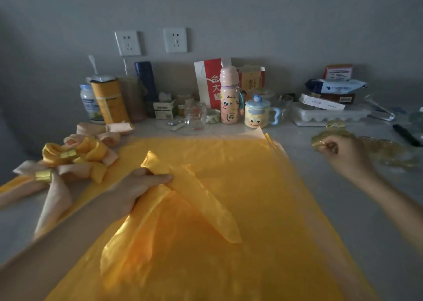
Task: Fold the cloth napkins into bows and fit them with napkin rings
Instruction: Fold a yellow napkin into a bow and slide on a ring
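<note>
The left hand point(139, 186) grips the gathered yellow napkin point(206, 204) at its pinched waist, atop flat yellow cloths point(263, 186) mid-table. One tail runs near-right, the other near-left, and a short tip points far. The right hand point(343, 156), far right above the table point(377, 209), pinches a blurred gold napkin ring point(317, 143). Ringed bows point(75, 154) lie at left.

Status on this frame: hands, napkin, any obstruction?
Left hand grips gathered yellow napkin at its middle. Right hand pinches gold ring, apart from napkin, not yet fitted. Finished bows lie left; nothing between ring and napkin.
</note>
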The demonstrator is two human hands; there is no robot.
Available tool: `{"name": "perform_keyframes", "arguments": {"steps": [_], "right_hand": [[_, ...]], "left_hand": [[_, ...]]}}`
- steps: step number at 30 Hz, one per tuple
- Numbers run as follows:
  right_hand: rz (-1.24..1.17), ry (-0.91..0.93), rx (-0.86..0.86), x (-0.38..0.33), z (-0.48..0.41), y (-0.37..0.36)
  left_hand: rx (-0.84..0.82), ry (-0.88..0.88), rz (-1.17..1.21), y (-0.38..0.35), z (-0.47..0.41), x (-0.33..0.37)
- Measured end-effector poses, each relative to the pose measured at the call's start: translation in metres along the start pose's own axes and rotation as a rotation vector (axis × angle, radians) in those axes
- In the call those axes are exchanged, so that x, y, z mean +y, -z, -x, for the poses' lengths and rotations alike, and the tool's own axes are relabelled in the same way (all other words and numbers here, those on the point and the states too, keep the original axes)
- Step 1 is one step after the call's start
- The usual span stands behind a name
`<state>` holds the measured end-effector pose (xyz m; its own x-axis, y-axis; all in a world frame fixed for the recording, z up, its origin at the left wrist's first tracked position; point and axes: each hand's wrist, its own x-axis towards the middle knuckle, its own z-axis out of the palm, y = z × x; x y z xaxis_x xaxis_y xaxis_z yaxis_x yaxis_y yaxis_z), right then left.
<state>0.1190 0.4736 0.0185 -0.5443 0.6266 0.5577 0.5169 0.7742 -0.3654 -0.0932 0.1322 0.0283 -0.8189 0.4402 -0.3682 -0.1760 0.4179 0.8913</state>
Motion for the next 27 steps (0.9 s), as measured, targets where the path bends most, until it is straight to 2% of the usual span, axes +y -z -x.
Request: {"name": "perform_keyframes", "arguments": {"steps": [3, 6, 9, 11, 13, 15, 18, 22, 27], "right_hand": [[-0.231, 0.159, -0.072, -0.082, 0.032, -0.009], [-0.400, 0.298, -0.207, -0.143, 0.065, -0.011], [-0.493, 0.340, -0.326, -0.178, 0.085, -0.014], [-0.512, 0.320, -0.369, -0.193, 0.095, -0.018], [-0.511, 0.275, -0.408, -0.202, 0.101, -0.022], [-0.494, 0.225, -0.432, -0.207, 0.106, -0.025], [-0.462, 0.154, -0.448, -0.204, 0.109, -0.030], [-0.443, 0.144, -0.494, -0.193, 0.114, -0.028], [-0.439, 0.079, -0.873, -0.182, 0.109, -0.009]], "left_hand": [[0.058, -0.024, -0.082, 0.021, 0.010, -0.014], [0.174, -0.049, -0.361, 0.019, 0.018, -0.026], [0.389, -0.024, -0.668, 0.008, 0.025, -0.035], [0.491, -0.233, -0.924, 0.007, 0.032, -0.041], [0.417, -0.581, -1.094, 0.006, 0.033, -0.049], [0.184, -0.815, -1.095, 0.001, 0.034, -0.051], [-0.040, -0.860, -1.024, -0.011, 0.043, -0.055], [-0.104, -0.878, -1.031, -0.021, 0.045, -0.066], [-0.058, -0.852, -0.995, -0.017, 0.043, -0.065]]}}
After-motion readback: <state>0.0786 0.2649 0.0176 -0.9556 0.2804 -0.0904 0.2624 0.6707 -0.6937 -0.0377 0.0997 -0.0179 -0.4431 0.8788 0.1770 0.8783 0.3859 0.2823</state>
